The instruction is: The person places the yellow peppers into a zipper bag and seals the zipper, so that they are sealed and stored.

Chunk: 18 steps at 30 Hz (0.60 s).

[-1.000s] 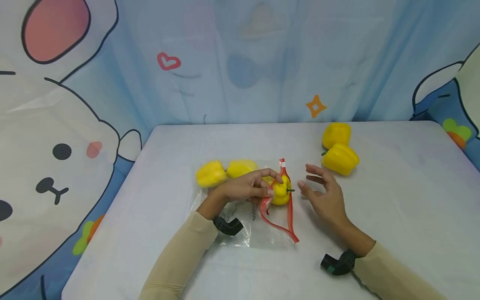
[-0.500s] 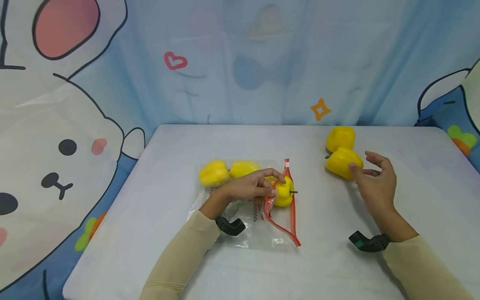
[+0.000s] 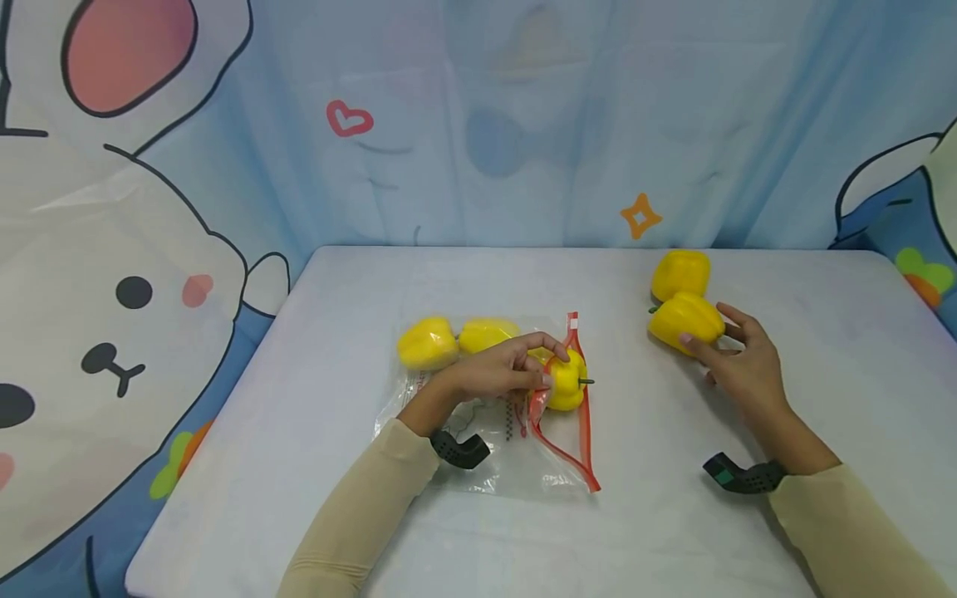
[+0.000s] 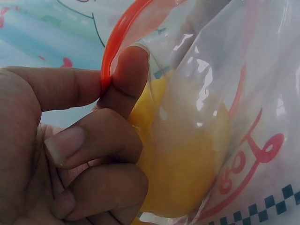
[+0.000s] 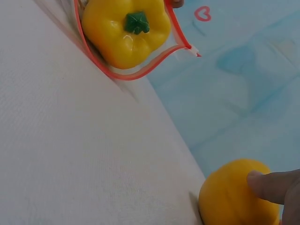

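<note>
A clear plastic zip bag (image 3: 486, 465) with a red zip edge lies on the table, its mouth spread toward the right. My left hand (image 3: 497, 370) pinches the red edge between thumb and finger, which the left wrist view shows up close. In the bag's mouth sits a yellow bell pepper (image 3: 566, 380), green stem facing outward. Two more yellow peppers (image 3: 428, 344) are further inside the bag. On the right, my right hand (image 3: 748, 365) holds another yellow bell pepper (image 3: 684, 320) between thumb and fingers; some of those fingers are hidden behind it.
One more yellow pepper (image 3: 681, 274) stands at the table's back edge, right behind the held one. The white-covered table (image 3: 635, 531) ends at a blue cartoon curtain (image 3: 523, 124).
My right hand has moved right from beside the bag's mouth to the front pepper at the back right and taken hold of it. The left hand keeps its pinch on the bag.
</note>
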Each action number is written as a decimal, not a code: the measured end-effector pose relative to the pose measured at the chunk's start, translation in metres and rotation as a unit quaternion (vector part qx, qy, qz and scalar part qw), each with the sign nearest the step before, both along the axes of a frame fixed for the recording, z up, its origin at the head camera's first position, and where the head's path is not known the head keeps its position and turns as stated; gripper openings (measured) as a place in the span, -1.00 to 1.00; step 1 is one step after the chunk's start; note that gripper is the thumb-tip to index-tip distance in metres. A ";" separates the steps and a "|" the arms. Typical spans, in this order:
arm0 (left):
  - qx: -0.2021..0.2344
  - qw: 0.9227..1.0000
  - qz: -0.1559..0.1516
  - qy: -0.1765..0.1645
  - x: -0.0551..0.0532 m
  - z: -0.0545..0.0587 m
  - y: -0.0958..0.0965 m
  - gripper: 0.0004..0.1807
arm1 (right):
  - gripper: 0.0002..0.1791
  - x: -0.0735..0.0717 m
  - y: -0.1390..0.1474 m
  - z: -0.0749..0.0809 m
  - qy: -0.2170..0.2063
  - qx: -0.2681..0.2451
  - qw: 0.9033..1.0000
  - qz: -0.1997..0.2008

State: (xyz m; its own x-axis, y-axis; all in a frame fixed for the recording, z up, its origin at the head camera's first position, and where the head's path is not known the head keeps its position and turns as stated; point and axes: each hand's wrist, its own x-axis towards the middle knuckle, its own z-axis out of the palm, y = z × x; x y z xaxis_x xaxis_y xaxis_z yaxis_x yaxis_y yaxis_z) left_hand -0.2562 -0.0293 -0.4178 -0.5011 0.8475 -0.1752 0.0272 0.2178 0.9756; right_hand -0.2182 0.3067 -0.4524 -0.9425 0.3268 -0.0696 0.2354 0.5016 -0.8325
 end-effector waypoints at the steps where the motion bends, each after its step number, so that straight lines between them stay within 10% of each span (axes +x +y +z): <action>1: 0.000 1.000 0.001 -0.001 0.000 0.000 0.000 -0.62 | -0.01 0.000 0.001 -0.001 0.002 0.002 1.000 0.002; 18: 0.001 1.000 0.005 0.003 0.000 0.000 0.000 -0.62 | -0.06 -0.001 0.000 -0.006 0.011 0.026 1.000 -0.013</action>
